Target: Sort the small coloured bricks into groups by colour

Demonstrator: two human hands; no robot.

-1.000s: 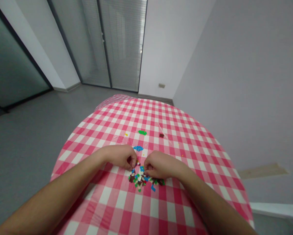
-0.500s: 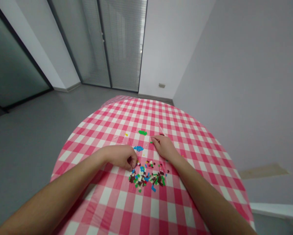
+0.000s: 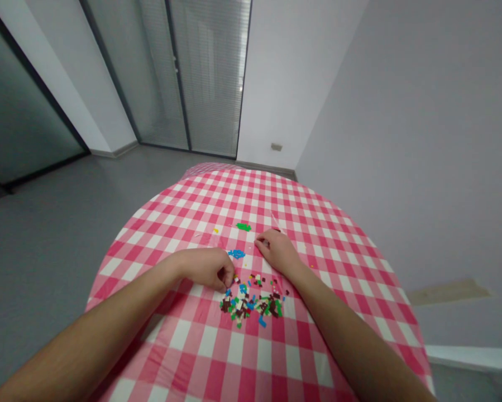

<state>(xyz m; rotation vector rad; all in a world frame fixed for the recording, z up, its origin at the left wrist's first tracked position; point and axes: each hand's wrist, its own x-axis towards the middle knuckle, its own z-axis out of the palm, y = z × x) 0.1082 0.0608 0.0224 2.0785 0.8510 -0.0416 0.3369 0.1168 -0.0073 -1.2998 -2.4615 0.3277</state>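
Observation:
A mixed pile of tiny building bricks in blue, green, white, brown and other colours lies on the checked tablecloth. At its upper left edge rests my left hand, thumb and index finger pinched, with a blue piece close by the tips. My right hand is above the pile, fingers bent together in a pinch; what they hold, if anything, is hidden. Between the hands sits a small group of blue bricks. Farther off is a group of green bricks. Brown bricks show partly behind my right hand.
A red-and-white checked tablecloth covers the rounded table. A yellow piece lies left of the green group, and an orange piece lies right of my right forearm. Beyond the table are a glass partition and a wall.
My right hand has shifted slightly up and left, and the green piece seen by its fingertips no longer shows. My left hand stays in place.

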